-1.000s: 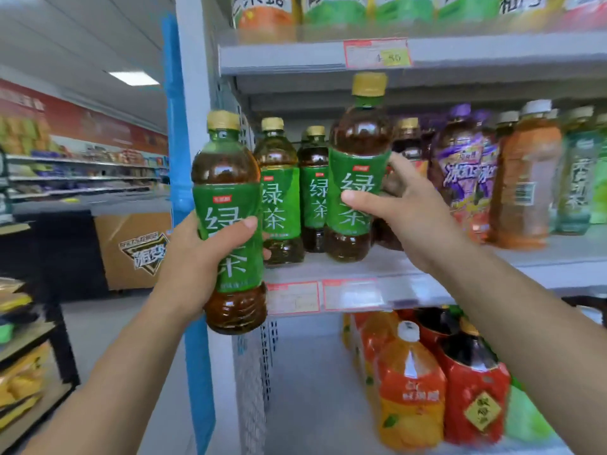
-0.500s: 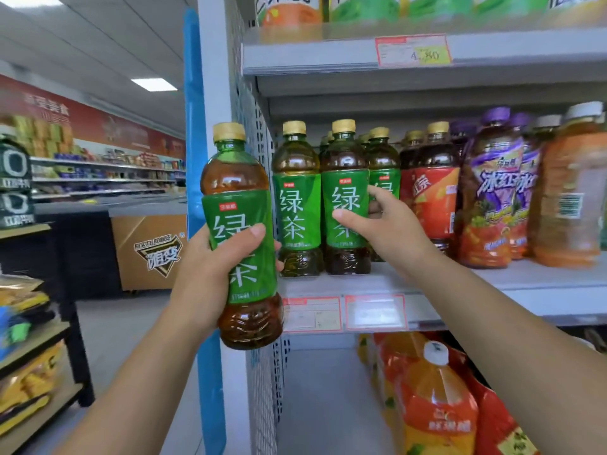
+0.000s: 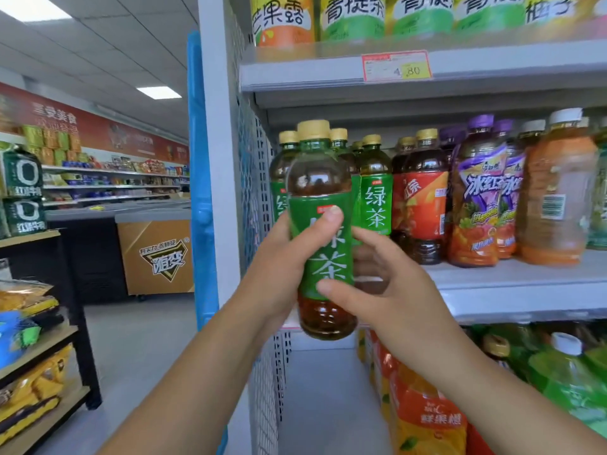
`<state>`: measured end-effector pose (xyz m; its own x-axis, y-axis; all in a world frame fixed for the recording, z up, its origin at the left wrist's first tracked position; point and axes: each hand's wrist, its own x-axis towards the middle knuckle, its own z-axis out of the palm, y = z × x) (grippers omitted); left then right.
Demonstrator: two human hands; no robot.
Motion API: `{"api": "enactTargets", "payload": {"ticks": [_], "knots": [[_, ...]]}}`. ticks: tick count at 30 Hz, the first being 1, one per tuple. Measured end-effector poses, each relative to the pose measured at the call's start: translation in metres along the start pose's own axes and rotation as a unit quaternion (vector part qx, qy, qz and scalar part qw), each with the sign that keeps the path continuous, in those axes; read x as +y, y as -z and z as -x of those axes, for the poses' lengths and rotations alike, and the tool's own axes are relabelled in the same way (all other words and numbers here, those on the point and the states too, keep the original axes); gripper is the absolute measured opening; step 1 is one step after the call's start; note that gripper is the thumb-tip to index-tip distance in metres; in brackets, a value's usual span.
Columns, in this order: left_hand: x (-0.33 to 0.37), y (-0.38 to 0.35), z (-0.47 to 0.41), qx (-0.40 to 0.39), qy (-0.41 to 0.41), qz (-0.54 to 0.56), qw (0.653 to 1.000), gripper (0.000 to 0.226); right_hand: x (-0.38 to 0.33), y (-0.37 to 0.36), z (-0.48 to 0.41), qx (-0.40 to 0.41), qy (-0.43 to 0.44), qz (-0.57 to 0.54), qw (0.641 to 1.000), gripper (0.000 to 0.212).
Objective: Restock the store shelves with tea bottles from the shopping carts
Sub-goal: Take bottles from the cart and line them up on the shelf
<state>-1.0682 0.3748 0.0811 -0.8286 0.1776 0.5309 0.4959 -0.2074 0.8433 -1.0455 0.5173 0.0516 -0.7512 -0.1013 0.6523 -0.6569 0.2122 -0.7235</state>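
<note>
Store aisle behind: far left of the grips stands a freezer chest with a yellow front, and snack racks line the left edge.

Head view: the left grip is clenched round a green tea bottle, thumb across the top of its label, holding it upright in front of the middle shelf. The right grip grasps the same bottle lower down, thumb on the label's bottom edge, fingers curled behind it.

Just behind the grips, more green tea bottles stand on that shelf. To their right come red-label bottles, purple-label bottles and an orange bottle. Above the grips a price tag sits on the upper shelf's edge. Below the right grip, juice bottles fill the lower shelf.
</note>
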Motion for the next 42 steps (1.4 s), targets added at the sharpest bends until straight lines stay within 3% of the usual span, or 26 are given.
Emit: {"api": "enactTargets", "payload": {"ticks": [4, 6, 10, 14, 18, 22, 24, 33, 36, 39, 42], "knots": [[-0.009, -0.027, -0.009, -0.039, 0.01, -0.025, 0.999, 0.06, 0.004, 0.018, -0.003, 0.063, 0.012, 0.017, 0.998, 0.062], [-0.001, -0.032, -0.013, -0.054, -0.022, -0.086, 0.995, 0.053, 0.003, 0.031, -0.01, 0.09, 0.028, 0.015, 0.995, 0.058], [0.009, -0.009, -0.015, 0.039, -0.154, -0.277, 0.947, 0.03, 0.008, 0.056, -0.04, 0.13, 0.055, 0.045, 0.989, 0.057], [-0.004, 0.032, -0.005, 0.07, -0.191, -0.398, 0.895, 0.004, 0.029, 0.069, -0.064, 0.138, 0.03, 0.093, 0.986, 0.064], [-0.023, 0.057, 0.004, 0.068, -0.169, -0.454, 0.872, 0.024, 0.044, 0.072, -0.08, 0.142, 0.0, 0.112, 0.984, 0.059], [-0.035, 0.06, 0.006, 0.061, -0.202, -0.587, 0.781, 0.039, 0.06, 0.068, -0.086, 0.114, -0.025, 0.143, 0.983, 0.065], [-0.039, 0.059, 0.005, 0.065, -0.223, -0.604, 0.762, 0.04, 0.063, 0.064, -0.089, 0.101, -0.036, 0.151, 0.983, 0.065], [-0.049, 0.061, 0.001, 0.073, -0.256, -0.588, 0.764, 0.036, 0.057, 0.058, -0.087, 0.063, -0.045, 0.195, 0.978, 0.073], [-0.05, 0.061, 0.002, 0.071, -0.253, -0.593, 0.761, 0.038, 0.048, 0.062, -0.064, 0.085, 0.02, 0.205, 0.975, 0.086], [-0.051, 0.054, 0.008, 0.089, -0.258, -0.597, 0.755, 0.039, 0.036, 0.077, -0.016, 0.143, 0.136, 0.228, 0.954, 0.06], [-0.057, 0.035, 0.026, 0.11, -0.279, -0.594, 0.747, 0.033, 0.04, 0.104, 0.05, 0.124, 0.106, 0.21, 0.964, 0.033]]}}
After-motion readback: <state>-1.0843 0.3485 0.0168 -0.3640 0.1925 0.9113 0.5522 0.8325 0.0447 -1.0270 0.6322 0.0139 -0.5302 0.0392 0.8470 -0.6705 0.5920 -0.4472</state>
